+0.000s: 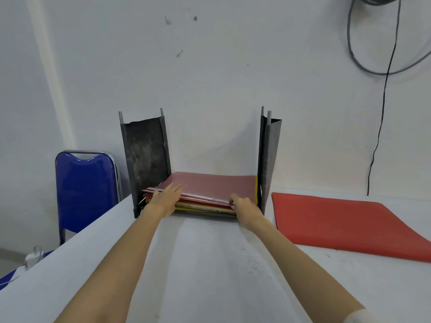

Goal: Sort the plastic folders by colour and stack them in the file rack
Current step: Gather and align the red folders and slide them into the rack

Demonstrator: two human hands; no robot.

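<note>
A dark metal file rack (pixel 145 157) stands at the table's far edge against the wall. Inside it lies a stack of plastic folders, red ones (pixel 210 185) on top and yellow ones (pixel 200 207) underneath. My left hand (pixel 166 198) rests flat with straight fingers on the top red folder at the stack's front left. My right hand (pixel 242 205) has its fingers curled against the front right edge of the red folders. Another red folder (pixel 345 224) lies flat on the table to the right of the rack.
The white table (pixel 210 264) stretches from the rack toward me. A blue chair (pixel 86 190) stands left of the table. A white charger (pixel 32 256) sits low at the left. Black cables (pixel 382 101) hang on the wall at the right.
</note>
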